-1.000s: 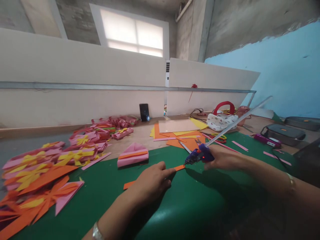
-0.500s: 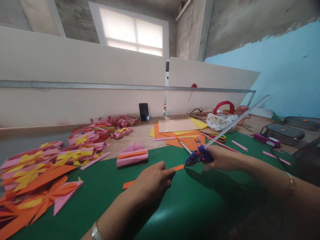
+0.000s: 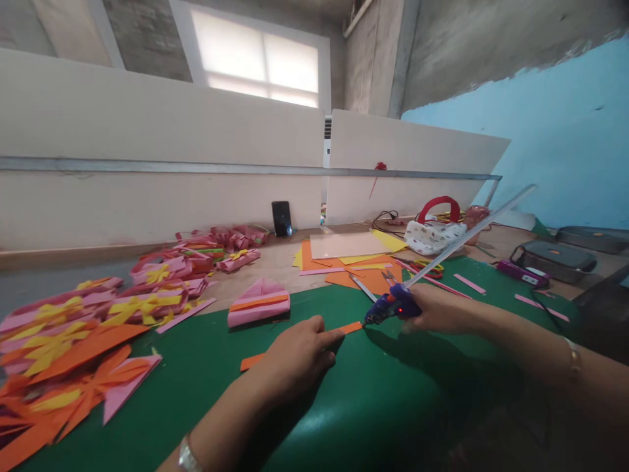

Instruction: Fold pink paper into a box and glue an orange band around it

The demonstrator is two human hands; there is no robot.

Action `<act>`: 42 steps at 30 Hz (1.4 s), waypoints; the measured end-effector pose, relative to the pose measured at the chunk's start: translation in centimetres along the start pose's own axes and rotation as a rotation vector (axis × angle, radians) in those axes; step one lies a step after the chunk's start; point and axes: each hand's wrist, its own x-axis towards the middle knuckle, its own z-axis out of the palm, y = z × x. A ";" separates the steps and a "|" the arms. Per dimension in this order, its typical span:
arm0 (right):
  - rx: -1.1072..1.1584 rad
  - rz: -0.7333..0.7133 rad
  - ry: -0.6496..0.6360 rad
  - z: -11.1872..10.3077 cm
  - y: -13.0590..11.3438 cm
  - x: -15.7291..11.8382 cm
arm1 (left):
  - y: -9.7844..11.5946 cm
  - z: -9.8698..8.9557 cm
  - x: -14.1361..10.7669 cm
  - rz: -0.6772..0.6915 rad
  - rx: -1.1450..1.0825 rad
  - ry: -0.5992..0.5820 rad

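Note:
An orange paper strip lies across the green mat. My left hand is over its middle, index finger pressing near the right end and the other fingers curled in. The strip's left end shows beyond the hand. My right hand is wrapped round a blue glue gun with a long clear glue stick in its back and a small red light. The gun's nozzle touches or nearly touches the strip's right tip. A folded pink paper piece with an orange band sits behind my left hand.
Pink, yellow and orange paper pieces are heaped at the left. Orange and yellow sheets, a pale board, scissors and pink strips lie behind. A phone leans at the back. A white bag and dark cases stand right.

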 end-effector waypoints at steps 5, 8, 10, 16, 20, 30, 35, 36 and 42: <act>0.054 -0.021 0.017 0.4 -0.6 0.4 | -0.3 0.3 0.0 0.022 0.005 0.027; 0.055 -0.018 0.000 0.4 -0.5 0.2 | -0.3 0.3 0.0 0.019 -0.001 0.010; 0.051 -0.019 -0.009 0.1 -0.2 -0.2 | -0.2 0.2 0.0 0.008 -0.004 0.011; -0.025 0.006 0.145 -0.8 3.4 -1.0 | 0.0 -0.3 0.2 -0.017 -0.113 0.092; -0.185 -0.138 0.318 -0.7 8.5 -1.9 | -0.4 -0.3 0.4 -0.122 -0.110 0.257; -0.404 -0.070 0.319 -1.3 12.4 -3.4 | 0.1 0.3 0.3 -0.230 -0.120 0.240; 0.190 -0.215 0.132 0.8 -0.5 -0.3 | -0.2 -1.6 0.0 -0.262 -0.724 0.609; 0.358 -0.183 0.094 1.6 -3.1 0.7 | -0.3 -2.1 -0.3 -0.273 -0.902 0.669; 1.241 -0.266 0.157 6.3 -13.5 6.1 | -2.1 -3.7 -1.5 -0.269 -1.262 0.713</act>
